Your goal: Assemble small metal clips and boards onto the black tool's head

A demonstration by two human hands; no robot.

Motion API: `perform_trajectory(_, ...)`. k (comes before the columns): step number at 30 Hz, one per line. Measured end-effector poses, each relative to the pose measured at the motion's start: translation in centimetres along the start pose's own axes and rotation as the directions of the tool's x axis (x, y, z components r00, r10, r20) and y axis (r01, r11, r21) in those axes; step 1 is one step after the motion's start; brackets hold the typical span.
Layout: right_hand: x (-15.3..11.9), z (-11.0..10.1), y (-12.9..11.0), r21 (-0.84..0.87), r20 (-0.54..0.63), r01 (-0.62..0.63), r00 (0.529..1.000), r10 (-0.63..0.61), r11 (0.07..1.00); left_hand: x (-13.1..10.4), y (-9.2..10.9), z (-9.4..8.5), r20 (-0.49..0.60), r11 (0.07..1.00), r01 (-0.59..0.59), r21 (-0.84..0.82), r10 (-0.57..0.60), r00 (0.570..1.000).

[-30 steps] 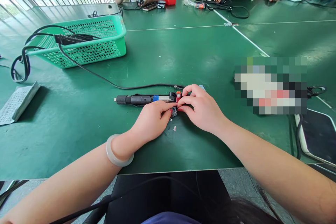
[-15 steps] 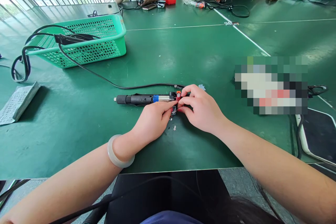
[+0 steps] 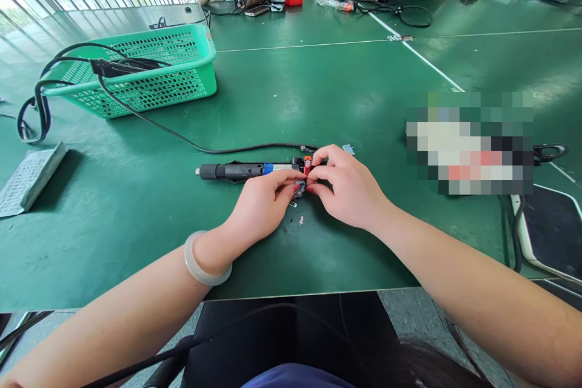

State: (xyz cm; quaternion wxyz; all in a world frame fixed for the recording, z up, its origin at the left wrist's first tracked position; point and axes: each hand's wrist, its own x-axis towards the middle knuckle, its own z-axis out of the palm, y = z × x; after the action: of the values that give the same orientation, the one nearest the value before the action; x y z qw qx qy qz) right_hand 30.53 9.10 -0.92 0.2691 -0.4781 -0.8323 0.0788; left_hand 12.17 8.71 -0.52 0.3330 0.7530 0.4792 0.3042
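An opened electric screwdriver [image 3: 236,171] lies crosswise on the green table, its black nose to the left. A blue band, a silver motor section and a red part [image 3: 308,165] show along its body. At its right end my left hand [image 3: 261,203] is closed, thumb and forefinger pinching a small dark circuit board [image 3: 299,188]. My right hand [image 3: 348,188] is closed just right of the red part, fingertips pinched together beside the board. What those fingertips hold is too small to make out. The tool's right end is hidden under my right hand.
A green basket [image 3: 191,76] with a black cable [image 3: 168,128] stands at back left. Nearer lies a wrapped block [image 3: 34,179]. Small bits [image 3: 301,220] lie before my hands. A phone [image 3: 552,230] sits right, by a blurred-out patch. Two people sit across the table.
My left forefinger has drawn back from the red part, and its tip now meets the thumb on the circuit board. My right hand has hardly moved. The whole view has shifted slightly.
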Motion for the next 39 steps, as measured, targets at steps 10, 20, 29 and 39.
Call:
perform_trajectory(10, -0.08, -0.04, -0.17, -0.009, -0.004, -0.006, 1.0, 0.006, 1.0, 0.06, 0.07, 0.27, 0.04, 0.972, 0.118, -0.202, -0.112, 0.993)
perform_trajectory(20, -0.16, 0.05, 0.06, 0.02, -0.022, 0.017, 1.0, -0.016, 1.0, 0.17, -0.14, 0.36, 0.022, 0.972, 0.137, -0.189, -0.135, 0.991)
perform_trajectory(29, -0.15, 0.12, 0.18, 0.013, -0.018, 0.013, 1.0, -0.013, 1.0, -0.15, 0.14, 0.33, -0.015, 0.988, 0.053, -0.142, -0.055, 0.998)
perform_trajectory(39, -0.17, 0.1, 0.17, 0.012, -0.017, 0.012, 1.0, -0.012, 1.0, -0.45, 0.69, 0.35, -0.063, 0.999, 0.024, -0.022, -0.025, 0.998)
